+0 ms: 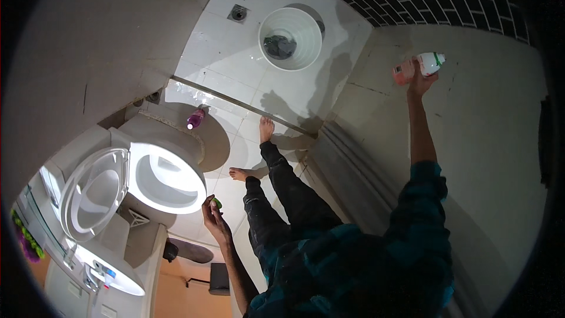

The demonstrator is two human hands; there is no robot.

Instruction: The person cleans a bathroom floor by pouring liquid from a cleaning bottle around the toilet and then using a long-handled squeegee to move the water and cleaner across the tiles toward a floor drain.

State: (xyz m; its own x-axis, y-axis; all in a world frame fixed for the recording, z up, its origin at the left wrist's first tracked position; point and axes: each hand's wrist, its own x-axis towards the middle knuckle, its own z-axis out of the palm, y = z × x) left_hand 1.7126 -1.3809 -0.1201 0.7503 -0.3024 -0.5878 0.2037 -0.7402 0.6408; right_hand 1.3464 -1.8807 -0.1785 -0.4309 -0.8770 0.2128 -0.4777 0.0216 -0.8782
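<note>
My right hand [422,80] grips a white and pink plastic bottle [427,63] with a green band near its mouth, held out by the light wall. Between the fingers of my left hand [215,218] is a small green cap [216,202]. That hand hangs just beside the rim of a white toilet bowl [167,179], whose lid [95,194] is raised. On the shower floor stands a white bucket [304,37] with dark cloth [280,47] lying in it. Whether the bucket holds water, I cannot tell.
A purple bottle with a white cap [196,119] rests on the floor beside the toilet. A raised threshold [238,104] crosses the wet tiles ahead of my bare feet. A grey curtain [348,163] hangs at the right. The drain [239,13] and washbasin [114,269] are at left.
</note>
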